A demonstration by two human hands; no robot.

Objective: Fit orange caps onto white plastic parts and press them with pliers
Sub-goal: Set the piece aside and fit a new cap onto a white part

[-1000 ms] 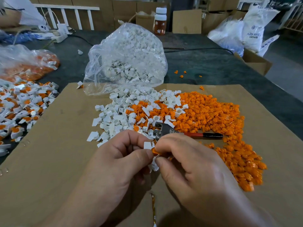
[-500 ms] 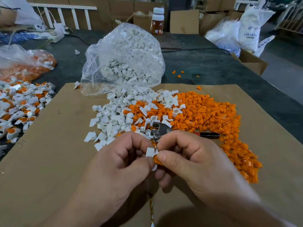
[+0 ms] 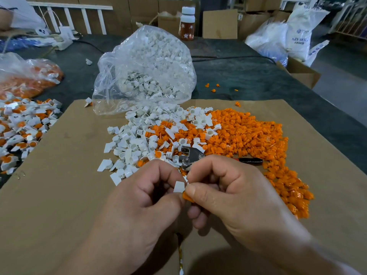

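Fitting stage: near the pliers, left hand pinched a white part, right hand pinched an orange cap against it; pliers seemed needed next.

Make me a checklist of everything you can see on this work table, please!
Surface: brown cardboard on a dark table.
Job's things: piles of white parts and orange caps; pliers lying on them; clear bag of white parts behind.
Clutter: heap of capped parts and a second bag at left; bottle at back.
Hands: left hand pinches a white part; right hand pinches an orange cap.
Cables: black cable behind the bag; power strip far left.
Surroundings: boxes, white sacks.
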